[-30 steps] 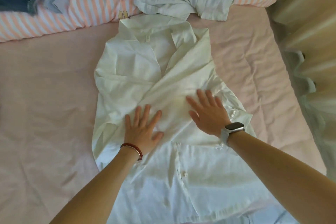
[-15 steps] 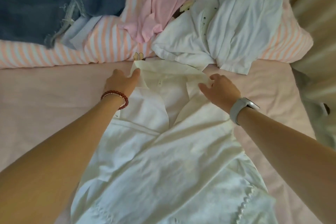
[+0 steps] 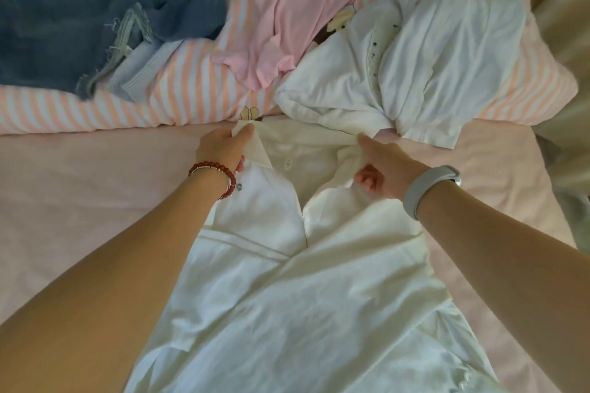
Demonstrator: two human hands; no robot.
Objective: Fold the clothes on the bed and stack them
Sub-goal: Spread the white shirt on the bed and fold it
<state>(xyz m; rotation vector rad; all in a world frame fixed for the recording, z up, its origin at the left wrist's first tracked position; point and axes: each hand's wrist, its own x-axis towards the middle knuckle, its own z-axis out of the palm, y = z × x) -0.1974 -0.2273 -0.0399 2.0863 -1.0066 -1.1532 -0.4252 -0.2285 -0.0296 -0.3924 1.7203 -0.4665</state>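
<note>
If both hands pull unevenly, the folded sides of the cream-white cotton collared shirt (image 3: 287, 281), spread flat on the pink bedsheet (image 3: 79, 201), may slip open. The left hand (image 3: 223, 147) pinches the collar's left corner; the right hand (image 3: 386, 169) curls closed around the right shoulder fabric, near the far crumpled white garment (image 3: 415, 73).

Bare forearms, no sleeves. Red bead bracelet (image 3: 213, 173) is worn on the left wrist, grey band (image 3: 427, 189) on the right.
</note>
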